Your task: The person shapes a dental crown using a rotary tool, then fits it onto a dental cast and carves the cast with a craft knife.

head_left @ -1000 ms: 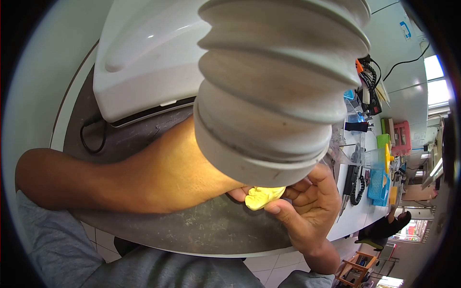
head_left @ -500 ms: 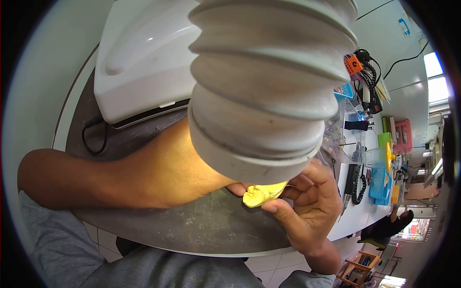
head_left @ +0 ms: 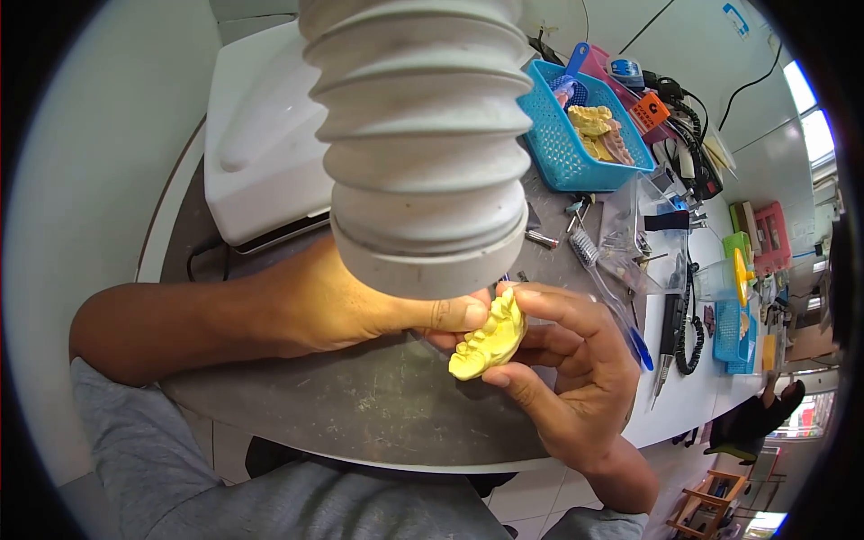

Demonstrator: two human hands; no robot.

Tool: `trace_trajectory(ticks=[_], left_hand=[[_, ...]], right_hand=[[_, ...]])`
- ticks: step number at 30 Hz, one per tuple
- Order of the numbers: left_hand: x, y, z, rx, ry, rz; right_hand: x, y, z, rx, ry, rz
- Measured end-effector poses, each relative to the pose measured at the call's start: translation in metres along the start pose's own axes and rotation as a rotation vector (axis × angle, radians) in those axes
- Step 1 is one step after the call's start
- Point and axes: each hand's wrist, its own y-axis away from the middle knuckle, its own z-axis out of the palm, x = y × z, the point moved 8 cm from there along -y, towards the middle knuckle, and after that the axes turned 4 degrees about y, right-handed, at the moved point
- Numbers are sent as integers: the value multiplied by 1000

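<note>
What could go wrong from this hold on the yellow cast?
1. The yellow cast is pinched only by fingertips of the left hand and right hand; a slip might drop it on the table and chip it.
2. The grey hose hangs right over it and hides the left fingers, so the grip may be misjudged.

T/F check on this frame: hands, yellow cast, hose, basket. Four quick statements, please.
1. The left hand and right hand both grip the yellow dental cast. True.
2. The blue basket is empty. False: it holds yellow casts.
3. The grey ribbed hose hangs above the hands. True.
4. The yellow dental cast lies loose on the table, untouched. False: it is held in the fingers of both hands.
</note>
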Motion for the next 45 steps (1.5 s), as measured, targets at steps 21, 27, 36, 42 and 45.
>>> trace_trajectory(ticks=[21, 27, 36, 42, 45], left_hand=[[-6, 0, 1, -55, 5, -141], [-7, 2, 0, -99, -22, -151], [-8, 0, 1, -137, -22, -174], [-10, 1, 3, -180, 24, -221], [-13, 0, 0, -183, 46, -199]], right_hand=[[2, 1, 0, 0, -97, 64], [4, 3, 2, -32, -121, 62], [6, 3, 5, -69, -127, 120], [5, 3, 4, -56, -102, 101], [5, 2, 4, -47, -108, 98]])
